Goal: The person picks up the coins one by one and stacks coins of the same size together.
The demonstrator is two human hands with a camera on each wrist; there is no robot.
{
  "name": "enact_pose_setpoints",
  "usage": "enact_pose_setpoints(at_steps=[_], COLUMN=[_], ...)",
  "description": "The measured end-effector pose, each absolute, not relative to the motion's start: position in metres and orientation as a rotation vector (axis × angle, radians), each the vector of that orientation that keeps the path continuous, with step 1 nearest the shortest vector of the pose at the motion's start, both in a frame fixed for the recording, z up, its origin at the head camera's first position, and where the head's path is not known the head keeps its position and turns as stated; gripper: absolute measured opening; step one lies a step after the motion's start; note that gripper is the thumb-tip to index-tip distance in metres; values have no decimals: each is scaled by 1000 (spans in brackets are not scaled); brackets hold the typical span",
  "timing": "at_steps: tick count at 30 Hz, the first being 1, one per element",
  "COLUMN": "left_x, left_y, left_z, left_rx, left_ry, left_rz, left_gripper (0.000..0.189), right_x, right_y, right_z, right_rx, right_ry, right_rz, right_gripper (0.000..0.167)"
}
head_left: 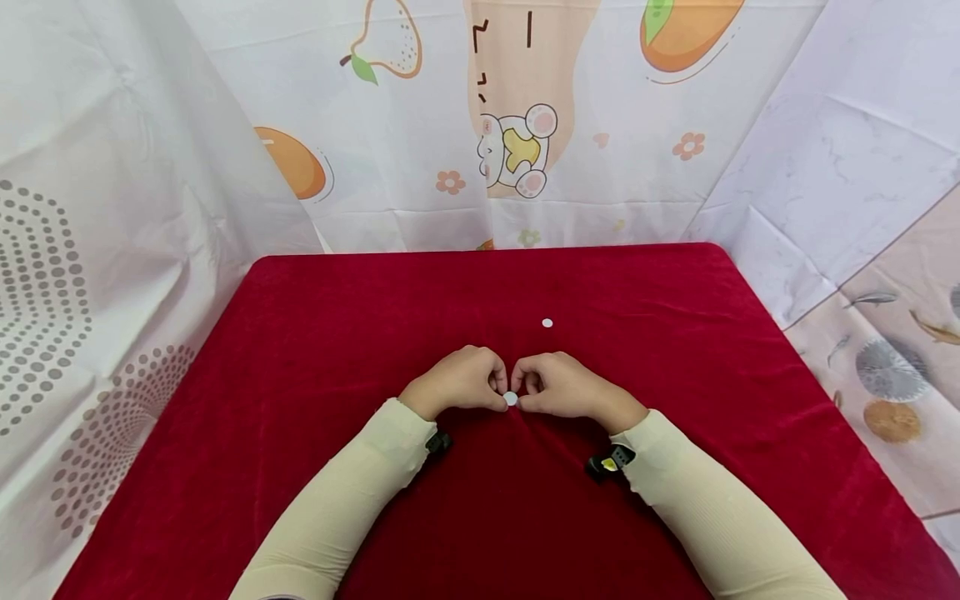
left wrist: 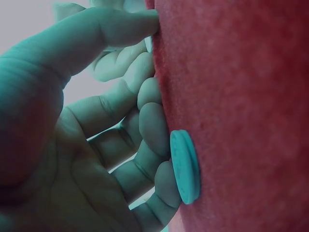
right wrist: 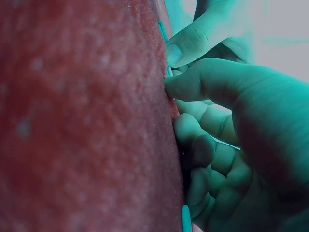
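Note:
Near the middle of the table, a small white round disc (head_left: 511,398) sits between the fingertips of both hands. My left hand (head_left: 467,381) pinches its left side, with the thumb against it. On the other side my right hand (head_left: 567,386) holds it with curled fingers and thumb. The left thumb covers part of the disc's edge (right wrist: 169,71) in the right wrist view. Beyond the hands, a second white disc (head_left: 547,322) lies flat. A thick, rimmed disc (left wrist: 185,166) shows beside the fingers in the left wrist view; I cannot tell which one it is.
A red velvety cloth (head_left: 360,317) covers the table, with slight creases around the hands. White printed curtains (head_left: 405,150) hang behind the table and along both sides. Dark straps (head_left: 611,461) are on the wrists, over pale sleeves.

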State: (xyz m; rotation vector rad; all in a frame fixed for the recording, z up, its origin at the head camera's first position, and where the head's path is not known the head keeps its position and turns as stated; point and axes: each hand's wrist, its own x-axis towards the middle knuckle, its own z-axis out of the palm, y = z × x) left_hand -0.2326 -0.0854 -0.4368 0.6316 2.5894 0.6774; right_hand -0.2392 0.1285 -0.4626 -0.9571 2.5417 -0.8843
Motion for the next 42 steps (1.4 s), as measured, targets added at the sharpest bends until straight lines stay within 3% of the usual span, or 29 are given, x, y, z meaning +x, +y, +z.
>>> enact_pose_setpoints(at_steps=[36, 42], left_x=[-233, -233], left_y=[-88, -89], left_z=[-436, -438], left_rx=[635, 634], left_ry=[2574, 2576], left_rz=[670, 694], left_gripper=[15, 16], right_x=[-248, -252], right_y=[144, 151], right_z=[-454, -447], right_rx=[-939, -839], right_ry=[2488, 2485], right_rz=[-926, -955], right_gripper=[17, 17])
